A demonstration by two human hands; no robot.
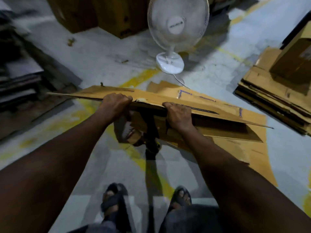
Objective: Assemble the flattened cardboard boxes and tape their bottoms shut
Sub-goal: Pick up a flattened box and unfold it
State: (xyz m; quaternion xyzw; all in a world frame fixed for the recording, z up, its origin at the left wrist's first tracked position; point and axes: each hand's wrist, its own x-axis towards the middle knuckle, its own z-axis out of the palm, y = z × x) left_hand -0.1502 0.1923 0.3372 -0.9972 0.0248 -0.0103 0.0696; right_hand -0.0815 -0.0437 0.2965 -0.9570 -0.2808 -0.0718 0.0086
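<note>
Plainly the main risk is a tear: the flattened cardboard box [168,96] looks ragged and split along its near edge between the two grips, so pulling the layers apart too sharply there could rip a panel rather than open it. A second hazard is its long span. Both ends stick out well past the hands, and a careless swing could knock the white fan [176,31] standing on the floor [101,56] just beyond it. Footing matters too, since another cardboard sheet [235,148] lies on the floor to the right of the feet (easy to slip on in sandals).

The left hand [116,105] and right hand [178,115] sit a little apart, each with fingers curled over the box's near edge and clamped on it. The box is held roughly level above the floor in front of the person, not yet opened, reaching out to left and right beyond both hands. Something blurred hangs under the left hand; I cannot tell what.
</note>
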